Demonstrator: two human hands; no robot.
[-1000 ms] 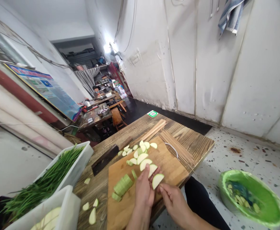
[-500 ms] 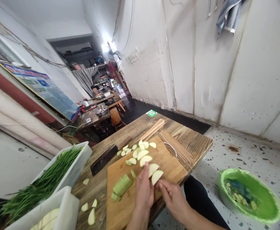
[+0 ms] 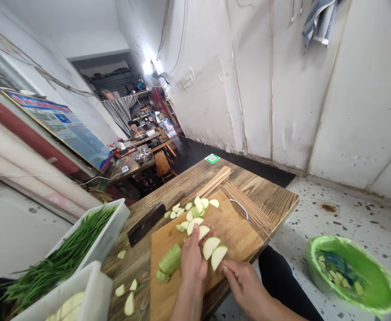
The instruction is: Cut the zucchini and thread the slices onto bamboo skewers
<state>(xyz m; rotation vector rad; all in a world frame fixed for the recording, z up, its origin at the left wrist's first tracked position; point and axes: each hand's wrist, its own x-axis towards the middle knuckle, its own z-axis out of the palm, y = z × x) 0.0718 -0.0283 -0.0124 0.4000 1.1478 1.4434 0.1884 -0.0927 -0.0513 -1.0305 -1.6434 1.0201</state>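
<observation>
My left hand [image 3: 193, 261] is closed around pale green-edged half-round squash slices [image 3: 203, 232] above the cutting board [image 3: 237, 232]. Lower right of it, my right hand [image 3: 244, 281] pinches the end of a thin skewer, mostly hidden behind two threaded squash slices [image 3: 218, 257]. More cut pieces [image 3: 198, 206] lie loose at the board's far edge. A row of sliced squash [image 3: 170, 260] sits on the board left of my left hand. The dark cleaver [image 3: 146, 224] rests on the table beyond the board's left side.
Bundles of bamboo skewers [image 3: 247, 205] lie on the wooden table [image 3: 269, 187] behind the board. White bins hold green chives [image 3: 78, 236] and larger squash pieces [image 3: 67, 307] at left. On the floor at right stands a green basin [image 3: 376, 276] with more slices inside.
My left hand has shifted slightly left, and its slices now stand farther from the two on the skewer. My right hand stays almost in place, still pinching the skewer end.
</observation>
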